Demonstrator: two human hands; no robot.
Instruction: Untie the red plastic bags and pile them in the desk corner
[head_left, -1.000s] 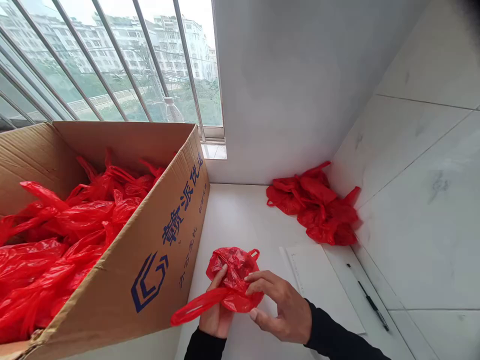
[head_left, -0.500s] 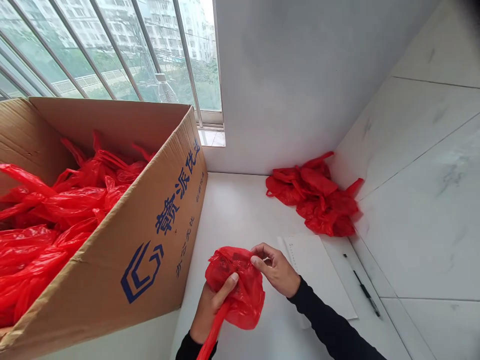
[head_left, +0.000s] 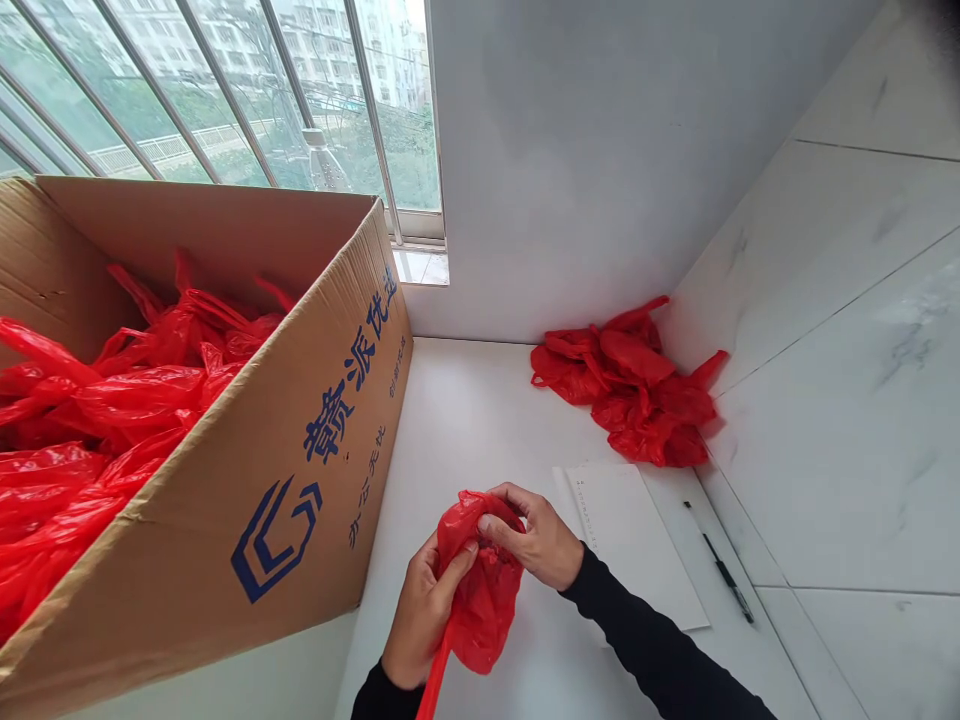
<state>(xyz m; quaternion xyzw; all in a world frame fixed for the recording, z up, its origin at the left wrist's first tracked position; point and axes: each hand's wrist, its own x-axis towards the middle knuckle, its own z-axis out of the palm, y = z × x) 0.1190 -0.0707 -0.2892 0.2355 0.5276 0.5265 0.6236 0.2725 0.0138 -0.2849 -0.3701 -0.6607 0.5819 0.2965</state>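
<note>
A crumpled red plastic bag [head_left: 486, 615] is held between both my hands over the white tabletop. My left hand [head_left: 424, 605] grips its left side, thumb pressed on the front, and a twisted red strip of the bag trails down below that hand. My right hand [head_left: 536, 535] pinches the upper right part of the bag with thumb and fingers. Something dark shows faintly through the thin plastic near my thumbs; I cannot make out what it is.
At the left stands a large open cardboard box [head_left: 330, 500] filled with red plastic bags [head_left: 142, 395]. More red bags [head_left: 637, 385] lie heaped in the back right corner. A notebook [head_left: 637, 545] and a black pen [head_left: 727, 575] lie to the right. Behind the box is a barred window [head_left: 225, 90].
My right hand has moved slightly left, closer to my left hand. The bag between them is bunched narrower, and its top has folded in. The view has shifted a little.
</note>
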